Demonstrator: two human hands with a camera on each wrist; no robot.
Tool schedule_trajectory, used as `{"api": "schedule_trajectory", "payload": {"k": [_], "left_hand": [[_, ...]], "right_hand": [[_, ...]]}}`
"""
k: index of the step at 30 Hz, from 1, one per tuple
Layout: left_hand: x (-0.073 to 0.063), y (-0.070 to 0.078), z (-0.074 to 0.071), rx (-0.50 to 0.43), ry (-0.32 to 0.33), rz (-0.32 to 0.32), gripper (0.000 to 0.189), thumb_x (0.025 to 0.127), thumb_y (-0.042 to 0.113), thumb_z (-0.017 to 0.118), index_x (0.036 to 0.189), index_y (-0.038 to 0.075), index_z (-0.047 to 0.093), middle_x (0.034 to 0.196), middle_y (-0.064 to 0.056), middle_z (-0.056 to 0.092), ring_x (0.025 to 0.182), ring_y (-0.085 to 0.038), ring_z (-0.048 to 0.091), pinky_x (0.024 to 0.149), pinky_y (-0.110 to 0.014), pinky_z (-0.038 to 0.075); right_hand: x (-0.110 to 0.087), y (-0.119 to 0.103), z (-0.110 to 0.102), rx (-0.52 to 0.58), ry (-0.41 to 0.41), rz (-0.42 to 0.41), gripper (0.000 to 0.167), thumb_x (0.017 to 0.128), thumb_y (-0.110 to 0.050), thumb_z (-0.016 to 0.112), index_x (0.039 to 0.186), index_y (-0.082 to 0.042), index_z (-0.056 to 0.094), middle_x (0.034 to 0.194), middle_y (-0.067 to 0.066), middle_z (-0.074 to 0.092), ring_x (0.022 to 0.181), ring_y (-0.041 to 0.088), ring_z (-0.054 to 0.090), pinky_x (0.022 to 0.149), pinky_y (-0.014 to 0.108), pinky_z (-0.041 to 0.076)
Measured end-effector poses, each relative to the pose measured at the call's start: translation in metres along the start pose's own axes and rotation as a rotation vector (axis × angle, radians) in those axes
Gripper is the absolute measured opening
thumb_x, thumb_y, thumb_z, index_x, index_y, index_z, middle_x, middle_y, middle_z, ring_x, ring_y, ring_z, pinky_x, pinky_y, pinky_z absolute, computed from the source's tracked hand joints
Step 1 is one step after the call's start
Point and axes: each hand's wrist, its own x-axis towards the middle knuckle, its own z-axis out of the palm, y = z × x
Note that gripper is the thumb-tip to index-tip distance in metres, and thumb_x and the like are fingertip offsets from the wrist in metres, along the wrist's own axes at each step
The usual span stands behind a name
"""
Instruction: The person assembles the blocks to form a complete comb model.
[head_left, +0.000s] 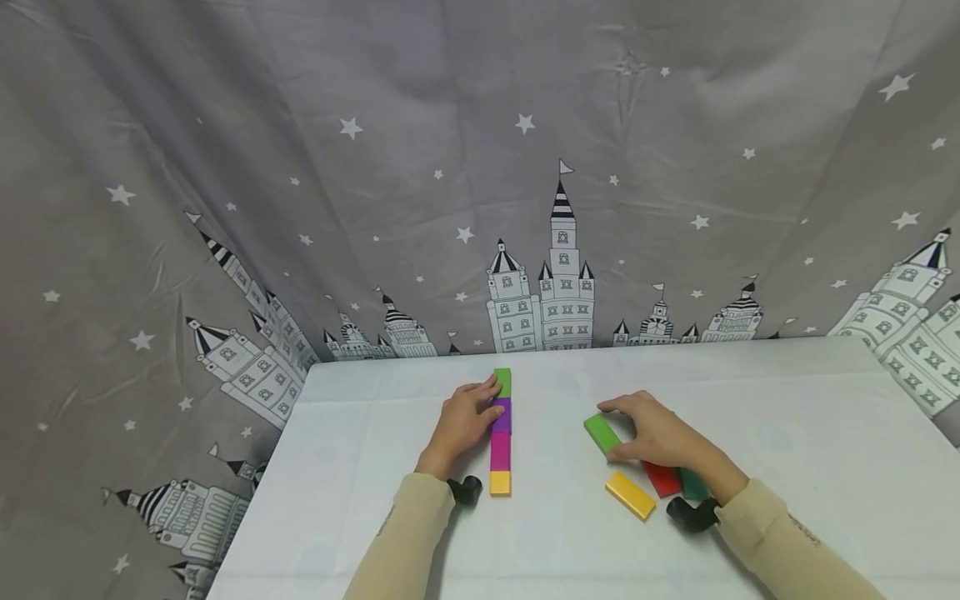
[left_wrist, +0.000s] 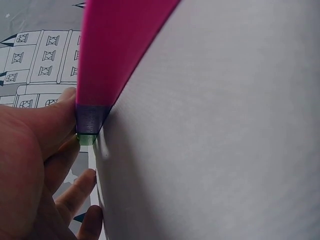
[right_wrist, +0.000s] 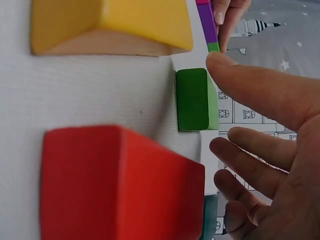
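A straight row of blocks runs away from me: a yellow one [head_left: 500, 483] nearest, then a magenta block [head_left: 500, 452], a purple block [head_left: 502, 417] and a light green block [head_left: 504, 382] at the far end. My left hand [head_left: 462, 419] rests along the row's left side, its thumb at the purple block and fingertips touching near the green one. Over a loose green block [head_left: 602, 433] hovers my right hand [head_left: 657, 429]. Its thumb and fingers are spread around that block with a gap in the right wrist view, where the block [right_wrist: 192, 100] lies flat.
A loose yellow block [head_left: 630, 496] lies nearer to me. Beneath the right wrist are a red block [head_left: 662, 480] and a dark green block [head_left: 692, 485], both partly hidden. The white table [head_left: 360, 400] ends at a grey patterned curtain [head_left: 390, 208].
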Motion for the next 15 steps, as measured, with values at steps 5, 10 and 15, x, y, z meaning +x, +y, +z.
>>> {"api": "schedule_trajectory", "payload": {"k": [5, 10, 15], "left_hand": [[-0.0011, -0.0004, 0.0004, 0.004, 0.004, 0.004, 0.047, 0.096, 0.026, 0.069, 0.14, 0.014, 0.06, 0.152, 0.007, 0.048, 0.14, -0.029, 0.043, 0.115, -0.056, 0.033], [-0.0016, 0.0009, -0.0002, -0.001, 0.007, 0.007, 0.046, 0.096, 0.025, 0.07, 0.14, 0.014, 0.061, 0.152, 0.005, 0.049, 0.139, -0.03, 0.044, 0.114, -0.056, 0.034], [-0.0014, 0.0029, -0.0017, 0.004, 0.006, 0.005, 0.046, 0.096, 0.025, 0.069, 0.14, 0.014, 0.06, 0.152, 0.006, 0.049, 0.139, -0.029, 0.044, 0.115, -0.053, 0.034]], "right_hand": [[0.0028, 0.001, 0.0019, -0.018, -0.019, -0.007, 0.07, 0.074, -0.033, 0.09, 0.133, -0.006, 0.063, 0.131, 0.011, 0.063, 0.119, 0.031, 0.052, 0.101, 0.054, 0.047], [0.0043, 0.0008, 0.0043, -0.035, -0.02, 0.01, 0.068, 0.074, -0.033, 0.09, 0.131, -0.007, 0.064, 0.131, 0.011, 0.063, 0.118, 0.03, 0.053, 0.101, 0.054, 0.048], [0.0038, -0.0014, 0.0058, -0.043, -0.001, 0.036, 0.066, 0.074, -0.034, 0.089, 0.129, -0.007, 0.064, 0.129, 0.011, 0.063, 0.117, 0.03, 0.054, 0.101, 0.054, 0.048]]}}
